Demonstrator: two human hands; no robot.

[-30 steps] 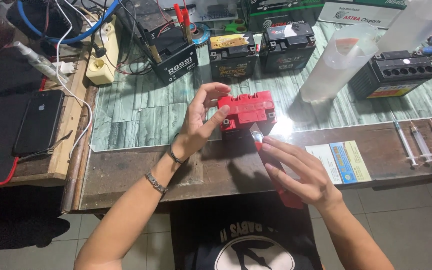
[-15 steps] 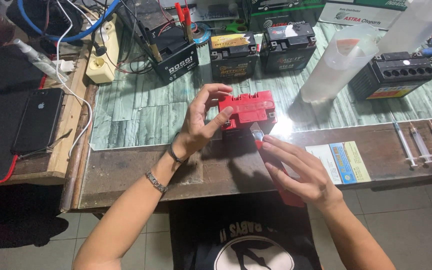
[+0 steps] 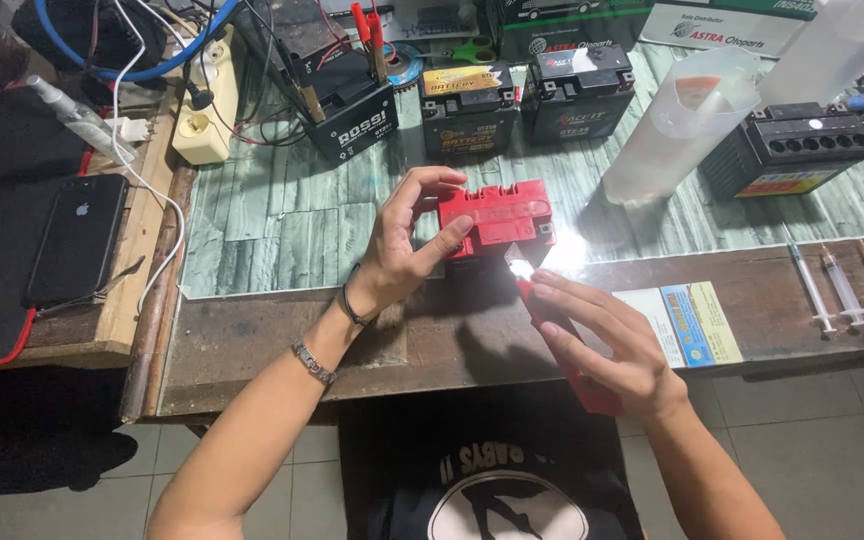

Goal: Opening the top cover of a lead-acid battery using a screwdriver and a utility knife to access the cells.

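A small red battery (image 3: 500, 215) stands on the green-patterned worktop, near its front wooden edge. My left hand (image 3: 404, 245) grips the battery's left end, thumb on the near face and fingers over the top. My right hand (image 3: 607, 345) holds a red flashlight (image 3: 562, 340) that is lit, its bright beam pointed at the battery's near right corner. The flashlight's tip is almost touching the battery.
Three black batteries (image 3: 472, 105) stand at the back, one with red clips on it. A clear measuring jug (image 3: 677, 125) and another black battery (image 3: 797, 150) are at right. Several syringes (image 3: 847, 285) lie at the right front. A phone (image 3: 77, 240) and power strip (image 3: 207, 100) are at left.
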